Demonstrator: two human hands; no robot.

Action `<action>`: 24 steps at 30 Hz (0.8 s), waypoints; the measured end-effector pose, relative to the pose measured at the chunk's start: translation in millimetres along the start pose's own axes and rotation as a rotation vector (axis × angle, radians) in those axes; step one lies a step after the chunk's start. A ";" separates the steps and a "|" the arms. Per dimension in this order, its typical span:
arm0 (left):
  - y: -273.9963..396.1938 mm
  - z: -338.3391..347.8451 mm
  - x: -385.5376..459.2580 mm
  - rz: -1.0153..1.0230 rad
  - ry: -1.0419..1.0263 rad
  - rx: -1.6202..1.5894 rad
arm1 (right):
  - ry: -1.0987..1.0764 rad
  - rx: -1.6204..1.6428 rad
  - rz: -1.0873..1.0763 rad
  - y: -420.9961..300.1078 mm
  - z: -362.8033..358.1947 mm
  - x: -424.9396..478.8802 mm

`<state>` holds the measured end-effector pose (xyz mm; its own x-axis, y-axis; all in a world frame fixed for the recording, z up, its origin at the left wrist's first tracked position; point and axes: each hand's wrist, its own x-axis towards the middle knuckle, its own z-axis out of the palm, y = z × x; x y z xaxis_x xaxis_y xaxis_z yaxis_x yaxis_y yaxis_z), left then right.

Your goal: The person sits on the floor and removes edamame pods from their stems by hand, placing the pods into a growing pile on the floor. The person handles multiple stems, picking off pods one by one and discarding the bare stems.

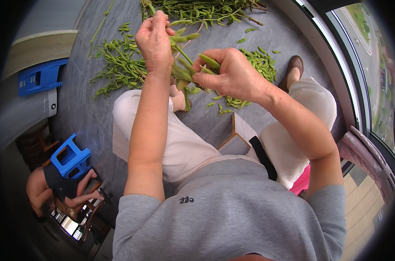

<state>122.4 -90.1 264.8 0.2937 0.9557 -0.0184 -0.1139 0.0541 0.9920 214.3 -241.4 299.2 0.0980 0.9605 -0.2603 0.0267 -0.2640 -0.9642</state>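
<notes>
My left hand (154, 44) grips a green soybean stem (183, 53) that slants down toward the right, with plump pods (184, 37) hanging from it. My right hand (231, 75) is beside the stem's lower end, its thumb and fingers closed around several green soybean pods (210, 62). Pods between the two hands are partly blurred. Loose picked pods (261, 63) lie in a pile on the grey floor, beyond and below my right hand. A heap of thin green stems (119, 62) lies left of my left forearm.
Uncut soybean plants (200, 9) lie at the far side. Below my hands, a board-sided box (241, 129) stands between my legs. A blue plastic stool (70, 156) is at left, near another person (60, 186). A blue plastic item (42, 78) is by the left wall; a window (364, 49) runs along the right.
</notes>
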 end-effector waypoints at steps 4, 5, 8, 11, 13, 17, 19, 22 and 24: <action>-3.7 -1.8 0.1 -0.008 -0.008 0.036 | 0.021 -0.124 -0.102 5.9 0.0 1.8; -3.4 -0.4 -1.1 -0.018 -0.010 0.047 | -0.004 -0.120 -0.100 5.0 0.4 2.7; -7.7 -4.2 0.1 -0.034 -0.015 0.083 | -0.023 -0.166 -0.135 0.8 -0.7 1.2; -15.9 -8.9 9.5 -0.106 0.010 0.101 | 0.035 -0.232 -0.281 1.3 -0.7 -3.5; -22.7 -14.2 15.4 -0.189 0.015 0.086 | 0.059 -0.260 -0.387 5.4 0.1 -6.8; -30.7 -15.9 14.4 -0.327 -0.042 0.077 | 0.047 -0.341 -0.509 5.7 -4.0 -15.0; -35.2 -15.6 14.3 -0.335 -0.099 0.162 | 0.046 -0.349 -0.546 1.0 -5.8 -20.0; -49.9 -12.3 14.2 -0.310 -0.198 0.317 | 0.062 -0.277 -0.566 -4.7 -6.6 -27.7; -51.2 -12.3 13.7 -0.262 -0.258 0.504 | 0.060 -0.217 -0.559 -9.9 -6.5 -32.4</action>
<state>120.6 -76.3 212.2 0.4781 0.8251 -0.3010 0.4363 0.0743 0.8967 217.3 -270.5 317.5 0.0662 0.9539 0.2927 0.2917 0.2620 -0.9199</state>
